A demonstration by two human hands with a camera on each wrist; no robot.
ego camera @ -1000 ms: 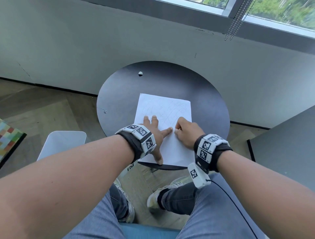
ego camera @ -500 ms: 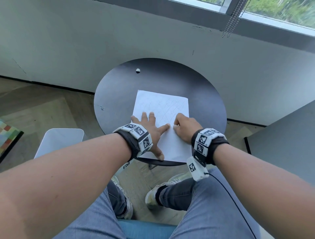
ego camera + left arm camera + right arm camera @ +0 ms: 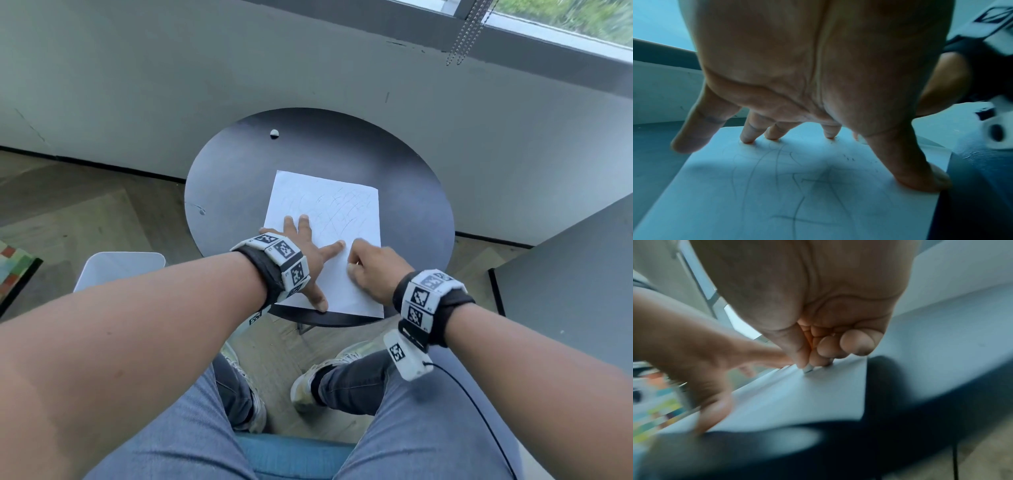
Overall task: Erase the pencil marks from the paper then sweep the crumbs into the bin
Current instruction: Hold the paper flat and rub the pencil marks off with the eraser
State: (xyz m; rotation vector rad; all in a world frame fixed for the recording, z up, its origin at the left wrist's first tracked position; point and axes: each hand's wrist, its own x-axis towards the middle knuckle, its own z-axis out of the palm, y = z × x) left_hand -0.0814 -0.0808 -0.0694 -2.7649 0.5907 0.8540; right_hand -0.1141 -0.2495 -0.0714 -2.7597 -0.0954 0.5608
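A white sheet of paper (image 3: 329, 219) with faint pencil scribbles lies on the round black table (image 3: 414, 209). My left hand (image 3: 308, 253) lies flat and spread on the sheet's near left part, fingertips (image 3: 747, 139) pressing it down. My right hand (image 3: 373, 270) is curled just to its right, pinching a small white eraser (image 3: 808, 369) against the paper's near right part. In the left wrist view, dark crumbs (image 3: 849, 158) lie on the paper (image 3: 777, 194) beside the thumb. A small white lump (image 3: 274, 133) sits at the table's far edge.
A white bin (image 3: 120, 269) stands on the wooden floor left of the table, under my left forearm. A grey desk corner (image 3: 565, 274) juts in at the right. A grey wall and window sill run behind the table. My knees and shoes are below the table's near edge.
My right hand has slid nearer along the paper with the eraser. The left hand stays pressed on the sheet, its fingers spread a little wider. The head camera has shifted slightly.
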